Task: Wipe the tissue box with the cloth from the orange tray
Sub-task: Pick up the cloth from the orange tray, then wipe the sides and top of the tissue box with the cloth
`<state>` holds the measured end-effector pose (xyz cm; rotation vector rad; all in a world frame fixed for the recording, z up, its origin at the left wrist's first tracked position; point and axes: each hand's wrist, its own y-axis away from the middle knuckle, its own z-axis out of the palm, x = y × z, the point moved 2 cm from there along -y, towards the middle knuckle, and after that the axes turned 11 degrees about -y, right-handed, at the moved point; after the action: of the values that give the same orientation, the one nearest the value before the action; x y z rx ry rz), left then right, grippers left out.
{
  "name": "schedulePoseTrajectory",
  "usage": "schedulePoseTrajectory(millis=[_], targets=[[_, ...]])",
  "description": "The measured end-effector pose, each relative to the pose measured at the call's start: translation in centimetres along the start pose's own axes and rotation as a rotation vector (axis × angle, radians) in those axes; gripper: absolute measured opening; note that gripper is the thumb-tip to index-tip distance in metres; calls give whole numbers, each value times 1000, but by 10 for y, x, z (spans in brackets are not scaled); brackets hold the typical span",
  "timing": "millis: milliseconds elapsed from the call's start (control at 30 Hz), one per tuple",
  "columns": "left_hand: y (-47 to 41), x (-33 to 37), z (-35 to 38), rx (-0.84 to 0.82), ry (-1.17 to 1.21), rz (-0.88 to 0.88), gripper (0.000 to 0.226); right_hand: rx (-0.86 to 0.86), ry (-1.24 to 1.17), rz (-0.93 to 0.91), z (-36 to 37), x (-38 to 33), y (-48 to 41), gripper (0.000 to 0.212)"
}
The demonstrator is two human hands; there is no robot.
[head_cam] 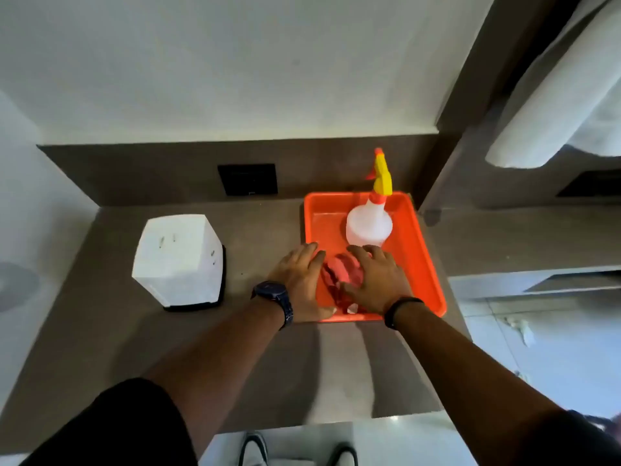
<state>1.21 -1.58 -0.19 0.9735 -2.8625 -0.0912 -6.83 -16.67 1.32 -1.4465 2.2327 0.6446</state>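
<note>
The cloth [339, 274] in the orange tray [426, 264] is flanked by the left hand [299, 280] and right hand [376, 280], fingers spread flat and nothing yet gripped, seemingly to gather it for the tissue box [178, 260].

**Both hands at the cloth in the orange tray**

Left hand [300, 280] and right hand [378, 279] lie flat, fingers spread, on either side of the pink cloth [339, 272] in the orange tray [425, 260]. A spray bottle [369, 223] stands behind; the white tissue box [178, 260] sits well apart on the brown counter [134, 331].
</note>
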Motion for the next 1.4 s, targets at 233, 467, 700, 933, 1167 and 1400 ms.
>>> schedulePoseTrajectory(millis=[233, 467, 700, 933, 1167, 1400], targets=[[-10, -1, 29, 87, 70, -15, 104, -189, 166, 59, 31, 18, -26, 77], [-9, -18, 4, 61, 100, 10, 114, 113, -220, 121, 27, 4, -29, 51], [33, -149, -108, 306, 84, -48, 117, 400, -1155, 1, 39, -127, -36, 34], [73, -228, -94, -271, -91, -148, 159, -70, -1381, 227, 141, -178, -45, 35], [68, -234, -70, -177, -108, -126, 146, 105, -1477, 284, 162, -209, -25, 76], [68, -235, -70, -165, -75, -133, 141, 165, -1326, 338, 145, -220, -66, 37]])
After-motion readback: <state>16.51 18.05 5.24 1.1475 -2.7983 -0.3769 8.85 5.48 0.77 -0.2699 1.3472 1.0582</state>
